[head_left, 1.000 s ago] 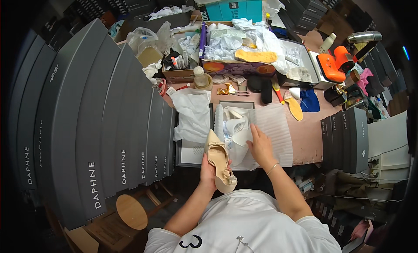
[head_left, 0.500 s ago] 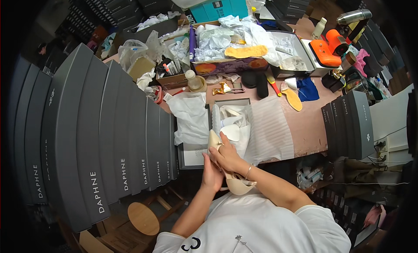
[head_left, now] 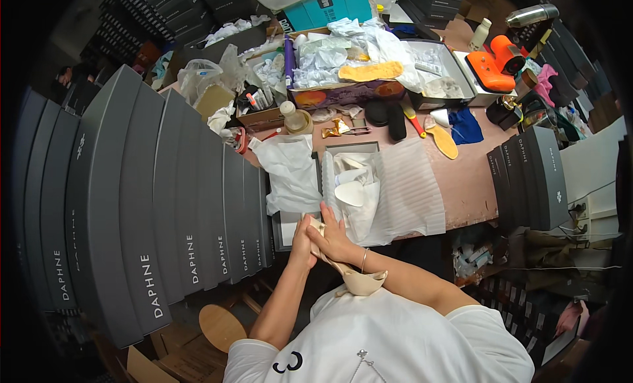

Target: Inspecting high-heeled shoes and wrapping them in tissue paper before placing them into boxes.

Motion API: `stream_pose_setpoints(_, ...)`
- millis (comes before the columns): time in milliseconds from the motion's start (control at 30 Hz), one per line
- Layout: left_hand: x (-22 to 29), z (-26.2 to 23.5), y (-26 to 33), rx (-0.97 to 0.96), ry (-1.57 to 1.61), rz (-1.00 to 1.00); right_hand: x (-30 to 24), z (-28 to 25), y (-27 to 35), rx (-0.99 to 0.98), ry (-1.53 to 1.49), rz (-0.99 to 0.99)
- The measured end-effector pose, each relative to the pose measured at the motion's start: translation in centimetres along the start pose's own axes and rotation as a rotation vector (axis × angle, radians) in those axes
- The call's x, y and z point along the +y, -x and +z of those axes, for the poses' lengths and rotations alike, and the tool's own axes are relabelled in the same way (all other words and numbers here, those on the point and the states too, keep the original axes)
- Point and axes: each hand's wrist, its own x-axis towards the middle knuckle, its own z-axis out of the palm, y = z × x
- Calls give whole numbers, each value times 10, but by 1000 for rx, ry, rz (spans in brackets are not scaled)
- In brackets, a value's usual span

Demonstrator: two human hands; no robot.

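Both of my hands are around a beige pointed-toe shoe with an ankle strap, above the table's front edge. My left hand clasps the toe end from the left. From the other side my right hand presses its palm to the shoe, its fingers pointing away from me. Most of the toe is hidden between them; the heel cup points back toward my shirt. Just beyond lies an open dark shoe box holding white paper and another pale shoe, partly covered. White tissue paper drapes over the grey lid beside it.
Grey shoe boxes stand stacked at left, more at right. Ribbed white foam wrap lies right of the open box. Behind are a yellow insole, brush, bottle, paper-filled carton and orange device.
My hands have drawn slightly left and nearer me with the shoe. The right hand has shifted from gripping over the toe to lying flat against its side, so the toe is now mostly covered.
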Motion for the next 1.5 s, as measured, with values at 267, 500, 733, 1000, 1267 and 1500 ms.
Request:
stream_pose_setpoints(267,-4,-6,14,-126,58,-66,-10,-52,64,-351,-2,-193)
stream_pose_setpoints(500,-20,32,56,-245,351,-160,36,-119,-2,449,664,2)
stream_pose_setpoints(733,-39,2,46,-294,416,-146,16,-105,21,373,156,-134)
stream_pose_setpoints(1000,-23,58,63,6,308,-6,-11,-57,32,-58,394,-503)
stream_pose_setpoints(1267,-41,22,47,78,139,-217,53,-134,-75,235,962,-625)
stream_pose_setpoints(1500,-24,32,38,-66,307,-124,-8,-128,-22,74,68,-277)
